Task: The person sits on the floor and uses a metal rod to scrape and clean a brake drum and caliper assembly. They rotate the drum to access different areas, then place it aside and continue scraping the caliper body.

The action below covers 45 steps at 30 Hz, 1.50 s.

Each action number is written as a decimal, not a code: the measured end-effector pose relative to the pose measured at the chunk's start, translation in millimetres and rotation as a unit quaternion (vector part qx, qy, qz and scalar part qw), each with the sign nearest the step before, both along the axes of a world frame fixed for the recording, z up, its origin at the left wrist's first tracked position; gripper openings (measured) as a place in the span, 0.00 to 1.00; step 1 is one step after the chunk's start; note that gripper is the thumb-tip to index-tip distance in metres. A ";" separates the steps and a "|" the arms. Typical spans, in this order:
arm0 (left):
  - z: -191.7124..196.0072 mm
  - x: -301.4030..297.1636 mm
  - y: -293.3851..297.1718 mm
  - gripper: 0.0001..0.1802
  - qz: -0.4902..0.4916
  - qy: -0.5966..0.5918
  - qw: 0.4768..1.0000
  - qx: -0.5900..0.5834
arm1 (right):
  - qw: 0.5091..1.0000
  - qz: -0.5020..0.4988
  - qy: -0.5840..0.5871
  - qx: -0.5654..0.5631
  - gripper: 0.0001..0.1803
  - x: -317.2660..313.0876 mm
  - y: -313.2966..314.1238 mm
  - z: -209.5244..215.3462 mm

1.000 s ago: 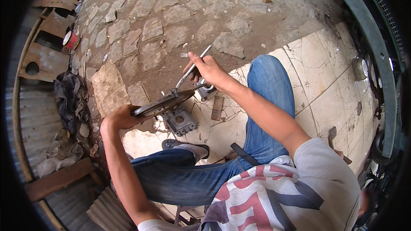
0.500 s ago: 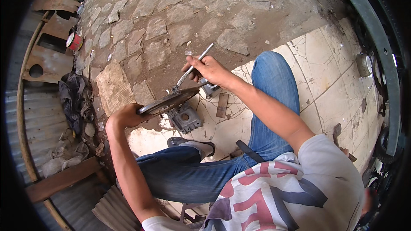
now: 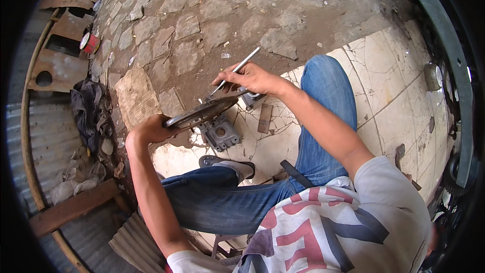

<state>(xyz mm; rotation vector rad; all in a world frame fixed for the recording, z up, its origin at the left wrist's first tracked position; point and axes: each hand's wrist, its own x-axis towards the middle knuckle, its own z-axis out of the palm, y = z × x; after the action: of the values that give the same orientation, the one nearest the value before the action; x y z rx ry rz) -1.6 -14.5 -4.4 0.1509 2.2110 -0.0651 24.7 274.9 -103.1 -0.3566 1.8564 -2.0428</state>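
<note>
My left hand (image 3: 151, 128) is closed on the near left rim of a round, dark metal plate (image 3: 212, 109), held up and tilted so it shows nearly edge-on. In my closed right hand (image 3: 251, 79) is a thin silver rod-shaped tool (image 3: 246, 59), slanting down to the left. The tool's lower tip meets the plate's upper side, beside a small dark part (image 3: 208, 99) there; whether they touch I cannot tell. Below the plate, a grey metal casting with a round hole (image 3: 220, 133) lies on the tiles.
Past the plate lies a second grey metal part (image 3: 251, 100), with a flat rusty bar (image 3: 264, 118) nearby. A stone slab (image 3: 137, 98) lies at left, near a red can (image 3: 90, 43) and dark cloth (image 3: 88, 114). Cracked tiles (image 3: 389, 81) meet stone paving; a metal rail (image 3: 462, 81) curves along the right.
The plate has tipped slightly, showing more edge-on. The silver tool has shifted a little and leans at a lower slant. Both hands keep their hold.
</note>
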 end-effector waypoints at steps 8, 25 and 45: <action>2.5 -1.5 -2.5 0.26 -0.026 0.000 0.999 0.046 | 0.999 -0.010 -0.043 0.015 0.21 -5.0 -3.1 0.6; 4.7 6.8 10.6 0.38 0.013 -0.054 0.989 0.134 | 0.997 -0.035 -0.034 0.066 0.21 3.9 -10.1 -0.7; -1.8 0.1 5.4 0.40 -0.006 -0.021 0.999 0.038 | 0.992 -0.077 -0.047 0.083 0.21 5.8 -12.9 -3.6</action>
<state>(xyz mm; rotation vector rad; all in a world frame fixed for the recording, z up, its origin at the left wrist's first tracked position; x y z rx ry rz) -1.5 -9.1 -6.2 0.2049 2.1713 0.0152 30.4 262.0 -106.7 -0.0742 2.0340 -1.9457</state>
